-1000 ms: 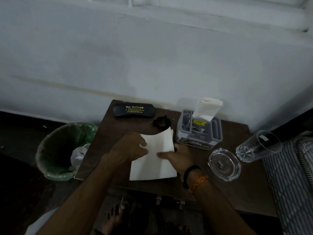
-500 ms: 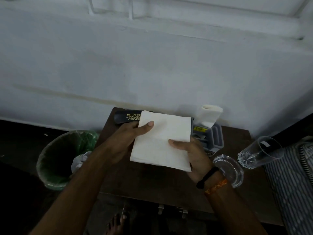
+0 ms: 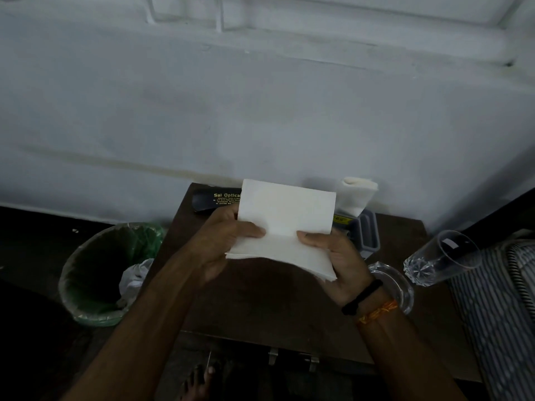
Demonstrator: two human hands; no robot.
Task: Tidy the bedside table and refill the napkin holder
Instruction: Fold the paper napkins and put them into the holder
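Presently both the left hand (image 3: pixel 220 241) and right hand (image 3: pixel 333 256) pinch the folded white paper napkin (image 3: pixel 285 224); uneven pulling risks tearing it.

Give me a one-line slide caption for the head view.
Both hands, left hand and right hand, hold a folded white napkin above the bedside table, napkin holder behind.

Two napkins (image 3: pixel 285 224) — one glass (image 3: pixel 440 257).
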